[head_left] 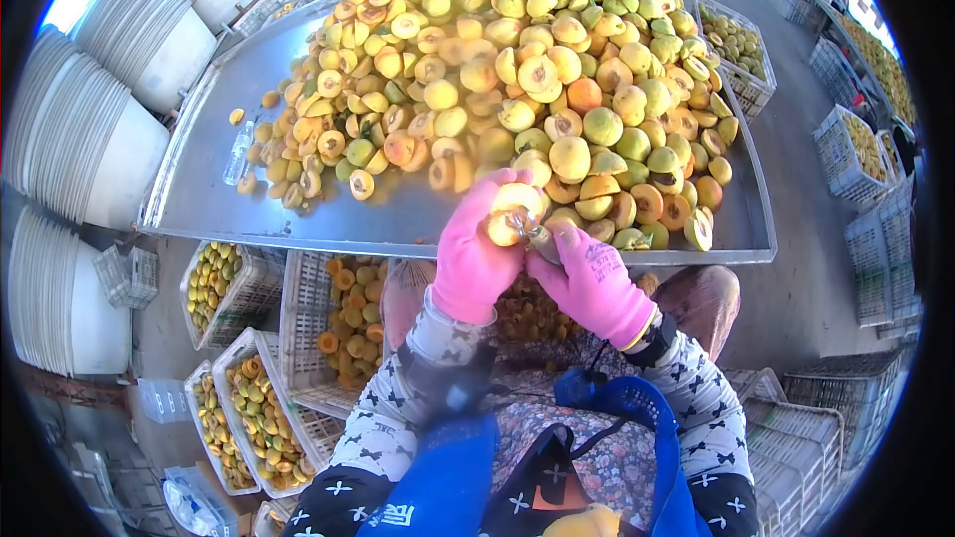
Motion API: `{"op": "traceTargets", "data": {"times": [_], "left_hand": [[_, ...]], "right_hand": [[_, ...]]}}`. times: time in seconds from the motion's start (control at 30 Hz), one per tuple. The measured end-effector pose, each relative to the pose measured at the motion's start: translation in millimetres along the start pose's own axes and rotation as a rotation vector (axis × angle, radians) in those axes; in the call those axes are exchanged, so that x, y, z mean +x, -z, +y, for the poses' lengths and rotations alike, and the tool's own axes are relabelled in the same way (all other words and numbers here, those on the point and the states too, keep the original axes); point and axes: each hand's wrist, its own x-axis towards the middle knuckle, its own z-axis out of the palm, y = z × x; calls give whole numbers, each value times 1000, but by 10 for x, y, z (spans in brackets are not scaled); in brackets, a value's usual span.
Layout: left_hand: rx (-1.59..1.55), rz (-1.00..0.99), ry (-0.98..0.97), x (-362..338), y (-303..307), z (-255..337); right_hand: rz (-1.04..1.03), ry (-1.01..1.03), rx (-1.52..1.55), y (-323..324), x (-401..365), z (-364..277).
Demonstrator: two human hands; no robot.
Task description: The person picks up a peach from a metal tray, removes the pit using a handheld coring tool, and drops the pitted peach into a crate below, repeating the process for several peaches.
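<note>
Left hand: pink glove, fingers closed round yellow fruit, above near edge of bench. Right hand: fingers gripping small metal tool, tip at the fruit. Fruit pile beyond.

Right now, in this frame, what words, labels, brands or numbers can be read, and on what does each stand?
Nothing reads clearly.
Right hand, glove back, gripping a small metal tool: dark print, too blurred to read.
Left hand, holding a fruit half: no print visible.
Blue apron: white mark near its lower edge, too small to read.
Bottle on the metal table: no legible label.
</note>
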Motion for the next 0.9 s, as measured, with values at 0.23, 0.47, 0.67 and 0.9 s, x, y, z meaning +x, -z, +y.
{"op": "traceTargets", "data": {"times": [0.23,0.47,0.67,0.9], "left_hand": [[-153,-48,154,-36,-106,36],[-6,17,81,-65,-82,-16],[149,94,-43,-135,-249,-114],[249,67,-89,-183,-444,-59]], "right_hand": [[-27,43,-258,66,20,-20],[-34,34,-322,119,-9,-66],[-143,-86,-245,72,-44,-105],[-89,-100,243,76,-49,-192]]}}
